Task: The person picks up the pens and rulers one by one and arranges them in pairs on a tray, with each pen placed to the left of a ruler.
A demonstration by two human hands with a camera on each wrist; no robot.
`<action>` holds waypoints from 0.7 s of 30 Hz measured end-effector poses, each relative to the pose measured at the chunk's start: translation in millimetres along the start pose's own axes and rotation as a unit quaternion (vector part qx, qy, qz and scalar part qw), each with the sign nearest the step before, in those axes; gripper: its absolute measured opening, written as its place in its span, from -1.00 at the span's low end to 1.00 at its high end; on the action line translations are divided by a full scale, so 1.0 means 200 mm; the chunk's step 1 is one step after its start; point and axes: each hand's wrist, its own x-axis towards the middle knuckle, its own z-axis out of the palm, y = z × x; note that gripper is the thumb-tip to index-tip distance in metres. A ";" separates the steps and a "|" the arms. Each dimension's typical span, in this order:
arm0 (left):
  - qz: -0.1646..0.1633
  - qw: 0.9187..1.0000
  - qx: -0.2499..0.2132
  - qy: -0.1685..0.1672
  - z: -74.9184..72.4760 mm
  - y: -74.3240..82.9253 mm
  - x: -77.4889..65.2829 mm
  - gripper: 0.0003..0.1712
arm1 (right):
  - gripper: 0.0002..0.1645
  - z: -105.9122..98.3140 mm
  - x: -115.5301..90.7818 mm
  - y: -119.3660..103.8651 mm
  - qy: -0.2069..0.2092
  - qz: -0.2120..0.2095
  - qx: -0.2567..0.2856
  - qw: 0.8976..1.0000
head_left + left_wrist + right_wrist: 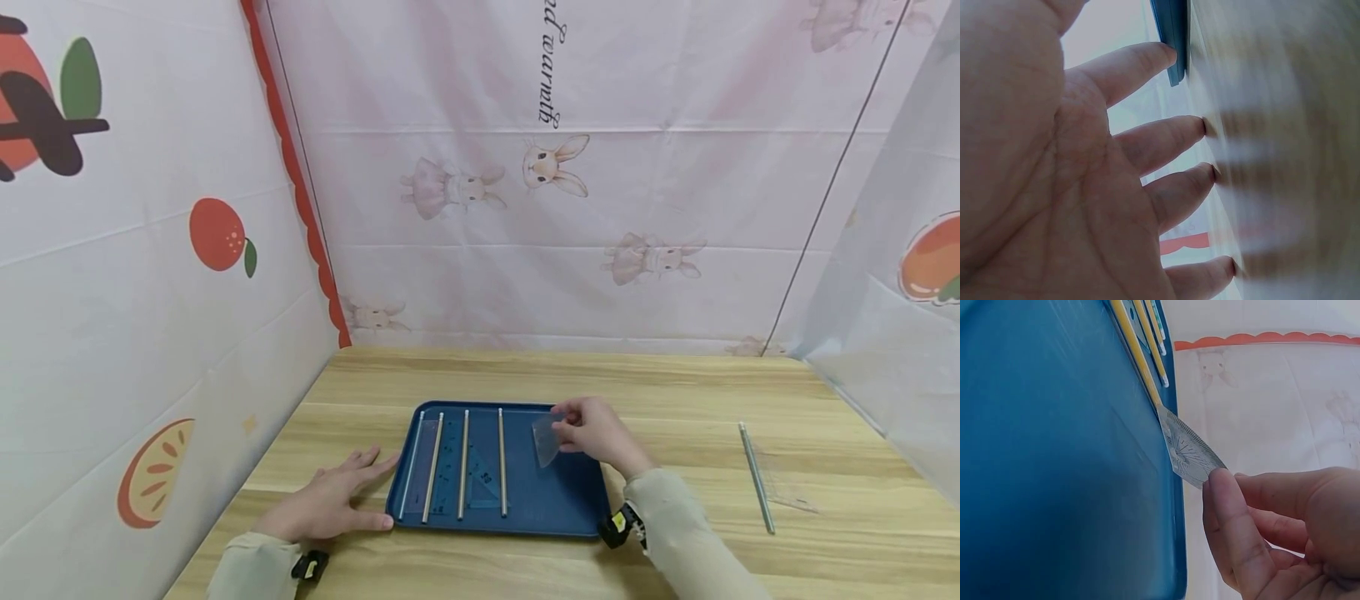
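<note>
My right hand [592, 429] pinches a clear plastic protractor [1188, 450] between thumb and fingers, above the right part of a blue tray [555, 508]. My left hand [333, 496] lies at the tray's left side with fingers spread; in the left wrist view several fingertips [1194, 128] touch the table. Several pencils [503, 467] lie in the tray, roughly parallel. Between them are a clear ruler [426, 458] at the left, a second clear ruler [447, 458], and a clear set square [482, 487] beside the rightmost pencil.
On the wooden table [675, 383], to the right of the tray, lies a greenish pencil [756, 475]. A clear set square [795, 500], hard to make out, is beside it. Printed cloth walls [465, 292] stand behind the table and at both sides.
</note>
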 end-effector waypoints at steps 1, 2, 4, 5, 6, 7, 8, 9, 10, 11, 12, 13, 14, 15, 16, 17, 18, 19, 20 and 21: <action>0.000 1.000 0.000 0.000 0.00 0.00 0.00 0.13 | -0.62 0.01 0.00 0.00 0.001 0.003 0.004 1.000; 0.000 1.000 -0.001 0.000 0.00 0.00 0.00 0.13 | -0.61 0.02 0.01 0.00 0.001 0.004 0.005 1.000; 0.000 1.000 -0.001 0.001 0.00 0.00 0.00 0.13 | -0.62 0.03 0.02 0.00 -0.001 0.002 0.007 1.000; 0.000 1.000 -0.001 0.001 0.00 0.00 0.00 0.13 | -0.62 0.04 0.02 0.00 -0.002 0.003 0.008 1.000; 0.000 1.000 -0.001 0.002 0.00 0.00 0.00 0.13 | -0.62 0.05 0.02 0.00 -0.002 0.004 0.010 1.000; -0.001 1.000 -0.001 0.002 0.00 0.00 0.00 0.13 | -0.62 0.05 0.02 -0.01 -0.003 0.004 0.012 1.000; -0.001 1.000 -0.001 0.001 0.00 0.00 0.00 0.13 | -0.62 0.06 0.02 -0.01 -0.004 0.003 0.012 1.000; -0.001 1.000 -0.001 0.001 0.00 0.00 0.00 0.13 | -0.62 0.06 0.03 -0.01 -0.005 0.003 0.013 1.000; 0.000 1.000 -0.001 0.001 0.00 0.00 0.00 0.13 | -0.62 0.07 0.03 -0.01 -0.006 0.003 0.012 1.000; 0.000 1.000 -0.001 0.001 0.00 0.00 0.00 0.13 | -0.62 0.07 0.03 -0.01 -0.007 0.004 0.014 1.000; 0.001 1.000 -0.001 0.001 0.00 0.00 0.00 0.13 | -0.62 0.07 0.03 -0.01 -0.007 0.004 0.015 1.000; 0.004 1.000 -0.002 0.001 0.00 0.00 0.00 0.13 | -0.62 0.08 0.03 -0.01 -0.007 0.004 0.017 1.000; 0.007 1.000 -0.002 0.001 0.00 0.00 0.00 0.13 | -0.63 0.08 0.03 -0.01 -0.008 0.003 0.018 1.000; 0.010 1.000 -0.003 0.002 0.00 0.00 0.00 0.13 | -0.63 0.09 0.03 -0.01 -0.009 0.002 0.020 1.000; 0.013 1.000 -0.003 0.001 0.00 0.00 0.00 0.13 | -0.63 0.10 0.03 -0.01 -0.009 0.001 0.021 1.000; 0.014 1.000 -0.003 0.001 0.00 -0.01 0.00 0.13 | -0.62 0.10 0.03 -0.02 -0.009 0.001 0.023 1.000; 0.017 1.000 -0.002 0.001 0.00 -0.01 0.00 0.13 | -0.62 0.11 0.03 -0.02 -0.010 0.000 0.025 1.000; 0.019 1.000 -0.002 0.001 0.00 -0.01 0.00 0.13 | -0.62 0.12 0.03 -0.02 -0.011 0.001 0.027 1.000; 0.020 1.000 -0.001 0.002 0.00 -0.01 0.00 0.13 | -0.62 0.12 0.02 -0.02 -0.012 0.002 0.028 1.000; 0.020 1.000 0.000 0.002 0.00 -0.01 0.00 0.13 | -0.61 0.13 0.02 -0.02 -0.013 0.003 0.029 0.999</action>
